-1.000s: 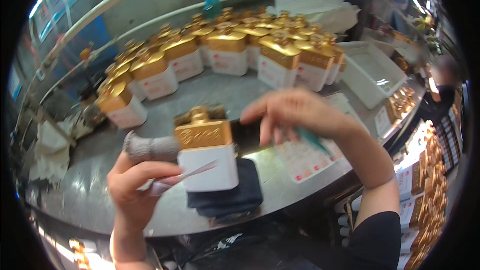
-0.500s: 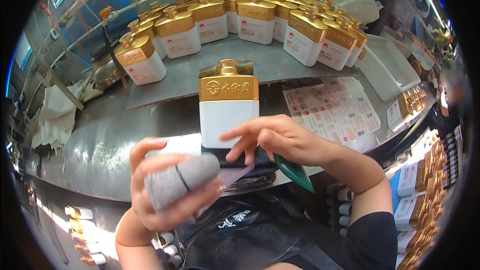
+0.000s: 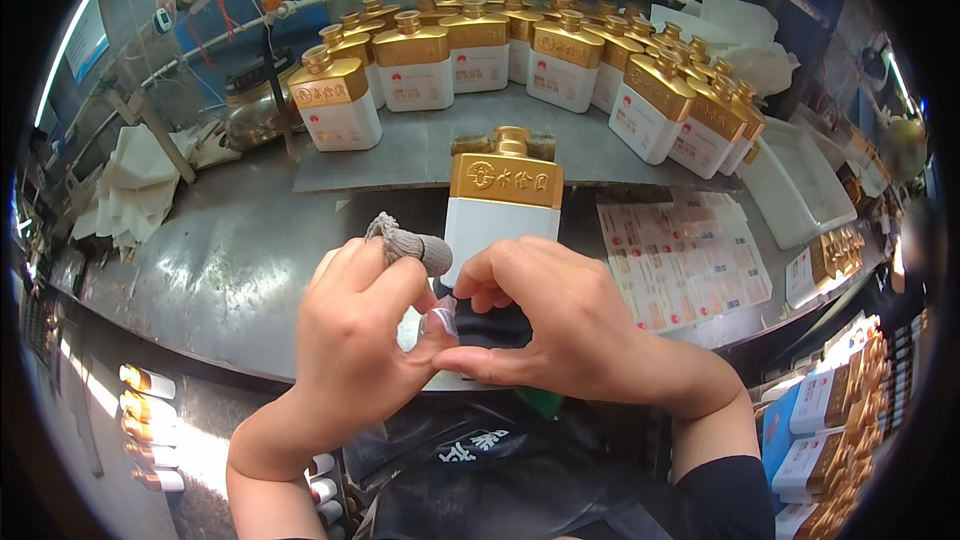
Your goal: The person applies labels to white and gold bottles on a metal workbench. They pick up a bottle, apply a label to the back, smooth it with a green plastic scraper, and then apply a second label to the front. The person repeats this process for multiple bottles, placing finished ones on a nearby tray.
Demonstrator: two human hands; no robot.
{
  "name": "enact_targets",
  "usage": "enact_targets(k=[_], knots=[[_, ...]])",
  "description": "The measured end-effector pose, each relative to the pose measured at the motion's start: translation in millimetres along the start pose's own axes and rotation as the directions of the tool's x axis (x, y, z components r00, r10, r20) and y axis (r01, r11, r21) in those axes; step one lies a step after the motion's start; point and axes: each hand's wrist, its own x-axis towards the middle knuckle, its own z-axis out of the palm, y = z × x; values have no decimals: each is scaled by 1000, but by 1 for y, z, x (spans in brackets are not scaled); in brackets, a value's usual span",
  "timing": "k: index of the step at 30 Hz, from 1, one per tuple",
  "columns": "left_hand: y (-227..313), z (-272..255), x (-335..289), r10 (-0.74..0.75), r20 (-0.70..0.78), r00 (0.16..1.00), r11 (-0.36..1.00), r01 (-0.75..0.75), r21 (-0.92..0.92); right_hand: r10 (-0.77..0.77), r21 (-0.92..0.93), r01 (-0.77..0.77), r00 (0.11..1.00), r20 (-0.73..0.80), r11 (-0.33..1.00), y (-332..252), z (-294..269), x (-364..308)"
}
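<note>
A grey metal table [image 3: 210,285] spans the middle of the frame. On it, upper centre, lies a flat board [image 3: 430,165] bearing gold-and-white bottles [image 3: 415,70] in a curve. Printed sheets [image 3: 690,260] lie flat right of centre, a white tray [image 3: 793,185] sits at the right, and rumpled pale paper [image 3: 125,180] rests at the left

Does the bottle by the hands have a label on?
No, none shows: the bottle is plain white below its gold top.
</note>
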Motion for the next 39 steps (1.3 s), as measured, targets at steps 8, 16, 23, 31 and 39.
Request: enact_targets(k=[8,16,23,31,39], knots=[[6,-13,7,-3,190,982,991,28,-127,218,119,-241,960,174,963,9,-19,-3],[-11,-8,12,-130,215,968,955,181,-234,244,76,-265,947,210,961,8,-32,-3],[-4,1,15,-67,171,983,992,83,-91,237,101,-254,959,159,962,21,6,-5],[-38,8,15,-117,229,966,965,165,-205,189,-45,-201,793,579,979,24,-47,5],[8,-11,-15,-7,608,794,586,496,-641,143,-347,26,880,453,938,18,-62,9]])
